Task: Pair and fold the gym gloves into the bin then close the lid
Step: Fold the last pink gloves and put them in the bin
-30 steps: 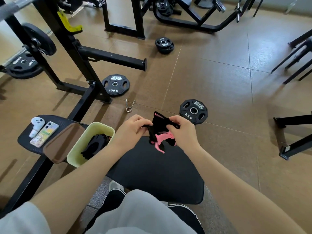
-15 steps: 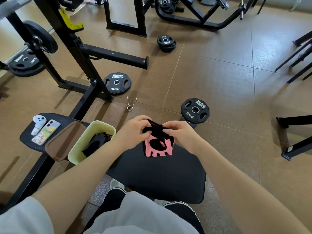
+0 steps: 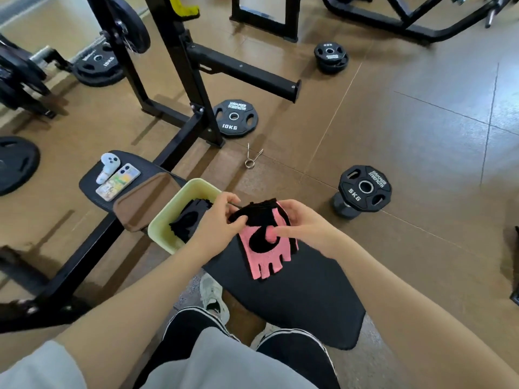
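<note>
- Left hand (image 3: 217, 226) fingers curled, pinching the black cuff end of the gloves (image 3: 265, 238).
- My right hand (image 3: 302, 223) grips the gloves' right edge, one finger laid straight across the pink palm.
- Gloves stacked, pink side up, finger stubs pointing toward me, held just over the bench pad (image 3: 295, 299); can't tell if the tips touch it.
- Bin (image 3: 165, 220) just left of my left hand, on the bench, open, with black gloves (image 3: 188, 220) inside.
- Brown lid (image 3: 143, 203) leans against the bin's left side.
- Phone (image 3: 118, 182) and a white controller (image 3: 108, 167) on the small pad beyond the lid.
- Gym room, brown floor: 5KG plate (image 3: 365, 188) right of my hands, 10KG plate (image 3: 234, 117) and a clip (image 3: 251, 158) farther out, rack (image 3: 179, 66) to the left.
</note>
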A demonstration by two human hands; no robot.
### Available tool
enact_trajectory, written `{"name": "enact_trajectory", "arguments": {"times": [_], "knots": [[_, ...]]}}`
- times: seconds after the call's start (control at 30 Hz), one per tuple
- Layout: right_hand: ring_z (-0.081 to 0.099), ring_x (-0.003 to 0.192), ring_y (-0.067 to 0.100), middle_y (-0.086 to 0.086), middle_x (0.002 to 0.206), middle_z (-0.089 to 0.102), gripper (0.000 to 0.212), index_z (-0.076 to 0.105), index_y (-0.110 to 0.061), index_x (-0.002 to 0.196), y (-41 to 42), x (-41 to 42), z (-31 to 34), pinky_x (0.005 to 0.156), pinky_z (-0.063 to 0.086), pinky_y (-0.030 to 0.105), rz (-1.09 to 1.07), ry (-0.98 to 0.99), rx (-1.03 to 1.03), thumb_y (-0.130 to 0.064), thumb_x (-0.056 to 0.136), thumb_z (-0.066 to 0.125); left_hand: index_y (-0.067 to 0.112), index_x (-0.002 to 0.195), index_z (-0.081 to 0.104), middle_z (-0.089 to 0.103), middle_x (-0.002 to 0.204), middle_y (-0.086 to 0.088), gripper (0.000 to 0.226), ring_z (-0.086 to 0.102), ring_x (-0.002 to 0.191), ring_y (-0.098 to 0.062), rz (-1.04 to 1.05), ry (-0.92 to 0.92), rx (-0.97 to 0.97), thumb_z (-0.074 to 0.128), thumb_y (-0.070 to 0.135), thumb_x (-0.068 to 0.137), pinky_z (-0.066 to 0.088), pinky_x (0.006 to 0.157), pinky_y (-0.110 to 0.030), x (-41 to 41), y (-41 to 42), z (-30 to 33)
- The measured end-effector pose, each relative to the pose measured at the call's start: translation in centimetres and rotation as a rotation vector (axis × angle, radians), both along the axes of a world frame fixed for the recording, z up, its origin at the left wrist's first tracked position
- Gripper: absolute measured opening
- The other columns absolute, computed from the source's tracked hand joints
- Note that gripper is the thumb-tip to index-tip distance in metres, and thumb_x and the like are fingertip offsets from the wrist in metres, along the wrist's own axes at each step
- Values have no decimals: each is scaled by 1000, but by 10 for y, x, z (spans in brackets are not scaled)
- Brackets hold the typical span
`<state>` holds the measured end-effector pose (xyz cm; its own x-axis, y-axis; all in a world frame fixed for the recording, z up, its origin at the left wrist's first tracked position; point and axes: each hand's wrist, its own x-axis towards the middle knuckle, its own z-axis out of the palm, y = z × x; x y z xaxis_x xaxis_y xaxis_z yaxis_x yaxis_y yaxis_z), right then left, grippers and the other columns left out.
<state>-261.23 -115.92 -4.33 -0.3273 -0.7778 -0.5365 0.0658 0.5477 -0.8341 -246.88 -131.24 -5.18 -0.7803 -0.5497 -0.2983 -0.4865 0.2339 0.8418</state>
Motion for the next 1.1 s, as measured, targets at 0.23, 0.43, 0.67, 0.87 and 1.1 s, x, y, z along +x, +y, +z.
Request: {"name": "enact_trajectory", "arguments": {"times": [0.23,0.43,0.67,0.87,1.1], "knots": [[59,107,22,0,122,63,42,55,-25,127,-93,29,-20,91,47,33,341,386,59,-7,90,48,36,94,61,67,89,9,23,63,86,-11,15,-187,381,63,16,83,48,81,-27,39,-55,-25],[52,85,11,-4,95,61,25,58,-16,113,-176,44,-57,76,41,26,448,366,63,-27,91,54,21,109,52,64,101,2,22,60,94,-13,107,-128,230,58,16,88,49,82,-24,57,-108,-58],[59,78,12,4,89,68,16,70,-10,94,-212,30,-133,75,47,24,258,-8,253,-19,82,66,29,110,52,61,121,-7,23,57,113,-24,724,-1,663,43,12,96,43,101,-45,91,-148,-139],[60,71,25,8,76,65,31,61,-3,92,-261,43,-207,62,51,25,134,271,319,-33,89,53,23,123,49,61,122,-4,54,56,113,-25,746,-309,619,49,47,74,41,104,-47,88,-153,-212],[55,109,27,10,116,59,34,48,-7,121,-292,54,-253,85,40,32,152,666,403,-28,94,48,0,120,43,56,108,-11,38,55,101,-30,785,-499,465,51,20,89,41,82,-33,67,-172,-249]]}}
